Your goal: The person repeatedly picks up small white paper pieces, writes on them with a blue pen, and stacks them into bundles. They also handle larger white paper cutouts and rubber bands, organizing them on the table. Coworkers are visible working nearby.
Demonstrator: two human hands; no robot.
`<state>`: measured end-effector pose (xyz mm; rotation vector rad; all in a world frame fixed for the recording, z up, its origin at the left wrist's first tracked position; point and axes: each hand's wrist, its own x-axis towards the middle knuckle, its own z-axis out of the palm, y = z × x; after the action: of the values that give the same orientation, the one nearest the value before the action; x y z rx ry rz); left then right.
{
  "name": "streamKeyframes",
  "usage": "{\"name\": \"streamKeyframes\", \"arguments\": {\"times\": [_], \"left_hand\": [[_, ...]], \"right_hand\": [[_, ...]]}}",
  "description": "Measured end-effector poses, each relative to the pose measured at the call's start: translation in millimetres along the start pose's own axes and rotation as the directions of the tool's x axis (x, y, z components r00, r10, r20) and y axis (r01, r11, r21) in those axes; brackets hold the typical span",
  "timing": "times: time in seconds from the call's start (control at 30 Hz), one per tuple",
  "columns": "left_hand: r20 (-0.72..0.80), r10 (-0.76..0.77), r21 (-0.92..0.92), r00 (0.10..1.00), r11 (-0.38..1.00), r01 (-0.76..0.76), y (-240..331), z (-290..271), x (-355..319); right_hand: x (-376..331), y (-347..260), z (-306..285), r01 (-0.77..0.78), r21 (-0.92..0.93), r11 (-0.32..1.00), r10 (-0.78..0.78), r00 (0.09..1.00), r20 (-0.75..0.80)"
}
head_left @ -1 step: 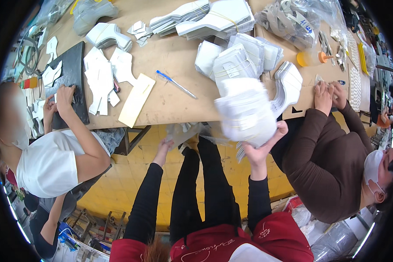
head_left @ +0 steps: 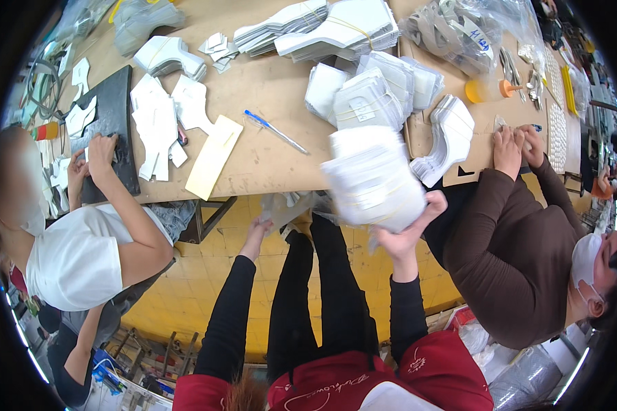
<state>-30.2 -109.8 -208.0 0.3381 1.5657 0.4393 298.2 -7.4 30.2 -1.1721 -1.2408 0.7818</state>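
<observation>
Past the table's front edge, my right hand [head_left: 413,231] grips the near end of a thick stack of white cut pieces [head_left: 373,178], banded with a thin yellowish elastic. The stack is tilted and blurred by motion. My left hand [head_left: 257,229], lower and to the left, has its fingers closed on the edge of a clear plastic bag [head_left: 281,207]. The bag hangs below the table edge, with some pale pieces showing inside. Beyond the held stack lie more banded stacks of white pieces [head_left: 367,106]. A curved white stack [head_left: 448,140] is to their right.
On the brown table [head_left: 267,175] lie a blue pen [head_left: 275,131], a yellow strip [head_left: 214,156] and white cut shapes [head_left: 155,127]. An orange-capped bottle [head_left: 487,90] stands at right. One co-worker [head_left: 96,246] sits left at a black board [head_left: 125,103], another [head_left: 514,253] right.
My right hand has brought the banded stack slightly left and nearer to me. The curved stack behind it shows more fully. My left hand stays on the bag.
</observation>
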Motion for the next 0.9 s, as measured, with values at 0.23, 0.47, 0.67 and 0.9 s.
{"name": "streamKeyframes", "arguments": {"times": [0.23, 0.47, 0.67, 0.9], "left_hand": [[-0.013, -0.002, 0.039, 1.0, 0.999, 0.003, 6, 1, -2], [0.029, -0.016, -0.01, 0.999, 1.0, 0.017, 3, -2, -1], [0.011, -0.025, -0.01, 1.0, 1.0, 0.025, 1, 1, -2], [0.045, -0.066, 0.137, 0.997, 0.989, 0.06, -5, -7, 8]], "right_hand": [[4, -2, 1, 0.093, -0.362, 0.927, 0.075, 0.902, 0.424], [6, -9, -1, 0.164, -0.65, 0.742, 0.188, 0.88, 0.437], [-15, -4, -3, -0.043, -0.754, 0.655, 0.318, 0.921, 0.224], [-13, -22, 11, 0.184, -0.594, 0.783, 0.001, 0.955, 0.297]]}}
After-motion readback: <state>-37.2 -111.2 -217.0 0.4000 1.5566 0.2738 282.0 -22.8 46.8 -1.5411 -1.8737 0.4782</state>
